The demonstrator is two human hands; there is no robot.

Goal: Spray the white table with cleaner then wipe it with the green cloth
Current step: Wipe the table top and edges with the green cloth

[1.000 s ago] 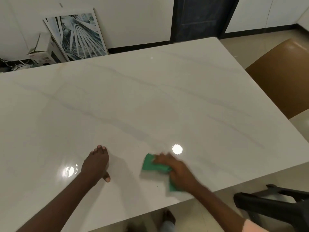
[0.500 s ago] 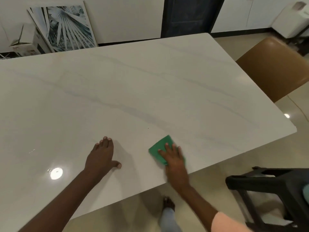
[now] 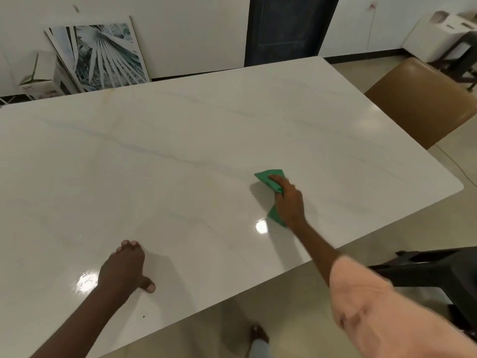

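Note:
The white marble-look table (image 3: 180, 151) fills most of the view. My right hand (image 3: 289, 202) lies flat on the green cloth (image 3: 271, 178), pressing it onto the tabletop right of centre, with the arm stretched out. Cloth corners stick out beyond the fingers and below the palm. My left hand (image 3: 124, 267) rests flat on the table near its front edge, fingers straight and thumb spread. No spray bottle is in view.
A brown chair (image 3: 423, 102) stands at the table's right end. A black plastic stool (image 3: 438, 270) sits at the lower right by the front edge. A framed palm print (image 3: 100, 55) and a cardboard box (image 3: 41, 76) lean at the far wall.
My right hand has slid the green cloth away from the front edge, farther out and to the right across the table. My left hand has stayed planted near the front edge.

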